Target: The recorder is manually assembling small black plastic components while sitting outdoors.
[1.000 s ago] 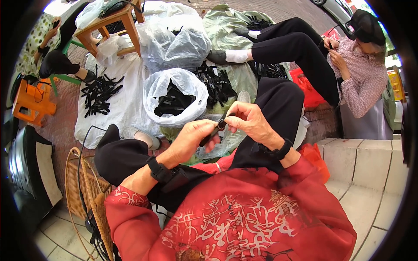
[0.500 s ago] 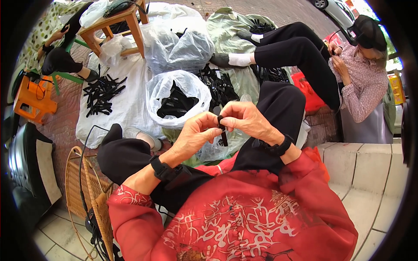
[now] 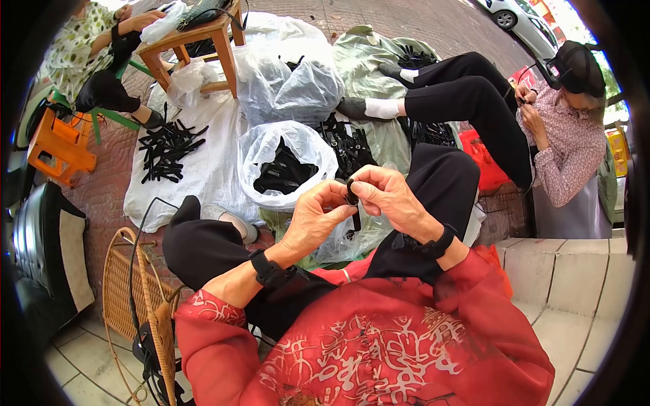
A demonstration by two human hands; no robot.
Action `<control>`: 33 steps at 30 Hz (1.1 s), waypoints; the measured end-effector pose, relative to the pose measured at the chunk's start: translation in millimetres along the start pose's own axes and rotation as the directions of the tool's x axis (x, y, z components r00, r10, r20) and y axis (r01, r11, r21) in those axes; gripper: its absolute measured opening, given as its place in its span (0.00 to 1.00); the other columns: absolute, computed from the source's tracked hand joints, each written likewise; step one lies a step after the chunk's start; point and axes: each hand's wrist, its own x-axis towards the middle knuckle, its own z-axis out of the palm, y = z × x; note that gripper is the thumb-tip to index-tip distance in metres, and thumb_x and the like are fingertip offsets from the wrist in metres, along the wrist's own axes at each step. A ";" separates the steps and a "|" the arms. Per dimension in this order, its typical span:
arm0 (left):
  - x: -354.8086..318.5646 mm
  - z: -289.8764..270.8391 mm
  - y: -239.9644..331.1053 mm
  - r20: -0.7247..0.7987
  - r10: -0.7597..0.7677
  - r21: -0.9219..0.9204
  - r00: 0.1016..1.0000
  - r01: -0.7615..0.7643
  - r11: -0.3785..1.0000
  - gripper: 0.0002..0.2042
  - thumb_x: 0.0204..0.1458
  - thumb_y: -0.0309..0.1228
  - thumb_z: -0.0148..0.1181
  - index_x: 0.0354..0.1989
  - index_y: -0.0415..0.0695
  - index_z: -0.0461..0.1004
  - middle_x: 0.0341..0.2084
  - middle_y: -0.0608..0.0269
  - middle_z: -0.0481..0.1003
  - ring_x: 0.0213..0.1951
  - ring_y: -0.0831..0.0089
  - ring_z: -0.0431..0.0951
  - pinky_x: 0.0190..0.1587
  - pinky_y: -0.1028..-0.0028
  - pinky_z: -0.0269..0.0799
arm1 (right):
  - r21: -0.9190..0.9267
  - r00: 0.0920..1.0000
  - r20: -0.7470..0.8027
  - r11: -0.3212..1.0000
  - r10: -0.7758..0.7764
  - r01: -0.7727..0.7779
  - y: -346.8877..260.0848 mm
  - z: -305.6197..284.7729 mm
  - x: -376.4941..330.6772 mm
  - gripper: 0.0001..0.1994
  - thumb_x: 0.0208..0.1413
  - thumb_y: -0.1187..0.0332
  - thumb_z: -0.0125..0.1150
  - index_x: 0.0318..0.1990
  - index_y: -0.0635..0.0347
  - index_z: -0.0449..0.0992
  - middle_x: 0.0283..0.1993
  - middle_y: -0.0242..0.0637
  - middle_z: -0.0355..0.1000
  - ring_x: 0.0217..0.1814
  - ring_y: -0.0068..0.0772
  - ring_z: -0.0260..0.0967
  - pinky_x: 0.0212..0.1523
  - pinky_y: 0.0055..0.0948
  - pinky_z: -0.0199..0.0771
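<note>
Just beyond the hands, an open clear bag (image 3: 288, 162) of black pieces; further out, a knotted clear bag (image 3: 291, 84). Left hand (image 3: 315, 220) and right hand (image 3: 389, 196) meeting fingertip to fingertip, both pinched shut on a small black clip (image 3: 353, 201), long axis hanging roughly straight down between them. Left of the hands, loose black strips (image 3: 166, 149) on white sheeting (image 3: 203, 169).

We sit outdoors on a brick pavement (image 3: 108, 196), a street-side workplace: parked car (image 3: 509, 11) far right, plastic sheets (image 3: 203, 169) of black parts.
</note>
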 end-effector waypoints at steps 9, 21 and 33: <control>5.1 5.8 5.9 0.077 -0.004 -0.229 0.997 0.021 0.973 0.08 0.46 0.21 0.54 0.34 0.39 0.64 0.24 0.62 0.71 0.24 0.78 0.73 0.21 0.82 0.69 | 0.201 0.999 0.018 0.979 0.039 -0.042 -1.9 -6.5 -2.0 0.09 0.53 0.64 0.52 0.31 0.61 0.67 0.17 0.25 0.61 0.15 0.12 0.55 0.15 0.12 0.57; 6.0 6.5 1.5 0.036 0.024 -0.176 0.999 -0.017 0.984 0.08 0.46 0.20 0.54 0.34 0.36 0.63 0.22 0.59 0.72 0.26 0.75 0.75 0.28 0.78 0.73 | 0.124 0.998 -0.020 0.991 0.060 -0.057 2.5 -6.6 3.0 0.09 0.51 0.65 0.54 0.26 0.59 0.67 0.21 0.25 0.64 0.19 0.11 0.59 0.20 0.11 0.58; 7.2 2.3 2.2 0.061 -0.022 -0.173 0.998 0.032 0.984 0.11 0.46 0.21 0.55 0.39 0.36 0.64 0.27 0.55 0.73 0.27 0.71 0.76 0.32 0.75 0.74 | 0.196 0.999 -0.021 0.980 0.030 -0.025 7.4 -3.3 0.2 0.09 0.51 0.64 0.56 0.30 0.60 0.69 0.22 0.24 0.64 0.20 0.09 0.59 0.20 0.11 0.58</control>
